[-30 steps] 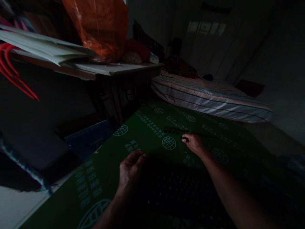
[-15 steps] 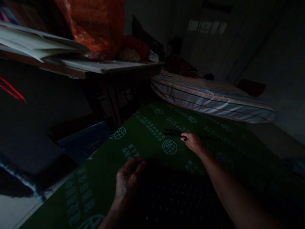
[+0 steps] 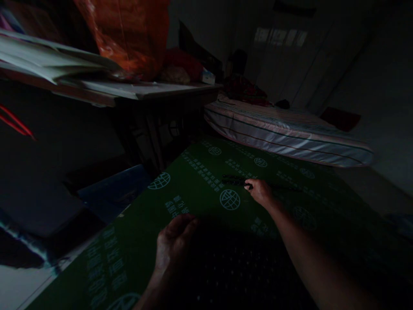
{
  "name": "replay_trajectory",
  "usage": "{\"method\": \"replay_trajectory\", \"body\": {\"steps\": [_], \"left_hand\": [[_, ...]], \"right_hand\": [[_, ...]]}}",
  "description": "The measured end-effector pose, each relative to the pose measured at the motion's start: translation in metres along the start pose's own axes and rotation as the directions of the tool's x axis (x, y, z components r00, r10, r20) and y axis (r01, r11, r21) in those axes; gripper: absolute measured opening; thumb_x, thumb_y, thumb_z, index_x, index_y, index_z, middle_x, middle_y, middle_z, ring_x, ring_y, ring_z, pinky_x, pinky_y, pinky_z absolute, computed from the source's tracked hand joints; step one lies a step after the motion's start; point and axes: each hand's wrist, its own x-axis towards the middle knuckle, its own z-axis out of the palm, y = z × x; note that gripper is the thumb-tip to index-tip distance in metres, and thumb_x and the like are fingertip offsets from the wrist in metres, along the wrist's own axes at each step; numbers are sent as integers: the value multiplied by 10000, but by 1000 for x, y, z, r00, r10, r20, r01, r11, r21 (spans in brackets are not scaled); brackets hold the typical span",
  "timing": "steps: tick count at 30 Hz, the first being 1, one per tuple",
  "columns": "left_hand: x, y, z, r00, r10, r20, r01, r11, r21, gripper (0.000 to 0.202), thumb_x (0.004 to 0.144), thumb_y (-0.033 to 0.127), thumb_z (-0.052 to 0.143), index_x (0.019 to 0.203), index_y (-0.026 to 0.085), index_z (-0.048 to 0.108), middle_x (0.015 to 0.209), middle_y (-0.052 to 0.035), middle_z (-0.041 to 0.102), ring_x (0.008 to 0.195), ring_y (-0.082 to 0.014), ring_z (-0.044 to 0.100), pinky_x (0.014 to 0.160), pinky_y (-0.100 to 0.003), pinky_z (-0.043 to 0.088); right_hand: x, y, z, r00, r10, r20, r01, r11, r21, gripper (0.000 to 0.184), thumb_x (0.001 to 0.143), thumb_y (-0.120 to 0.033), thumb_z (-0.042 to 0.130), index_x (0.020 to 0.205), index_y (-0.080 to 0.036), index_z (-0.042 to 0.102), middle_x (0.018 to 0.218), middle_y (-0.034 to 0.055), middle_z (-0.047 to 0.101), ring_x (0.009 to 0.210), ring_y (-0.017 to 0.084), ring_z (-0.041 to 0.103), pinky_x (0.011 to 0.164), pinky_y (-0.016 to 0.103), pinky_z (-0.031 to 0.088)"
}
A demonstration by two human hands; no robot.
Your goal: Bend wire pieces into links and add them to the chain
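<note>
The room is very dark. My right hand (image 3: pixel 262 192) reaches out over a green printed sheet (image 3: pixel 193 181) on the floor, its fingers curled at a thin dark stick-like object (image 3: pixel 234 180) lying there. I cannot make out whether the fingers grip it. My left hand (image 3: pixel 172 243) rests, fingers curled, at the near edge of the sheet on a dark perforated piece (image 3: pixel 235 262) that lies in front of me. What that piece is stays unclear in the gloom.
A striped mattress (image 3: pixel 284 135) lies beyond the sheet. To the left stands a table (image 3: pixel 142 92) stacked with papers and an orange plastic bag (image 3: pixel 129 34). A blue object (image 3: pixel 112 189) sits beneath it. Pale walls close the far right.
My right hand has crept slightly forward to the dark stick. The view shifted a little, and my left hand has slid slightly nearer to me.
</note>
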Motion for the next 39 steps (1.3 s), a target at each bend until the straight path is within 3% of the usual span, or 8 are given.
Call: {"method": "replay_trajectory", "body": {"steps": [14, 19, 27, 39], "left_hand": [[-6, 6, 0, 1000, 28, -12, -28, 1000, -14, 264, 581, 384, 695, 737, 173, 668, 704, -29, 699, 644, -197, 628, 536, -259, 475], [-3, 7, 1, 1000, -21, 2, 21, 1000, -22, 288, 555, 388, 701, 739, 171, 660, 663, -16, 685, 598, -178, 604, 520, -248, 463], [-4, 6, 0, 1000, 29, -8, -28, 1000, 13, 271, 572, 393, 699, 732, 177, 668, 719, -29, 704, 677, -201, 631, 564, -251, 479], [0, 3, 0, 1000, 15, -6, -15, 1000, 15, 303, 560, 408, 706, 750, 175, 670, 725, -29, 708, 701, -212, 640, 590, -260, 494]], "right_hand": [[-1, -2, -2, 1000, -1, -1, 1, 1000, -5, 262, 795, -252, 596, 1050, -245, 660, 962, 50, 704, 892, 200, 649, 739, 260, 475], [-2, -1, -2, 1000, -12, -10, 12, 1000, -6, 254, 799, -250, 589, 1043, -266, 658, 972, 33, 702, 905, 188, 645, 745, 251, 472], [-1, -1, -1, 1000, -15, -8, 15, 1000, -9, 238, 799, -251, 592, 1025, -266, 663, 957, 27, 704, 899, 181, 645, 736, 245, 470], [-1, -2, -2, 1000, -15, -13, 15, 1000, 1, 233, 794, -241, 598, 1015, -263, 666, 961, 31, 703, 894, 188, 645, 742, 253, 475]]}}
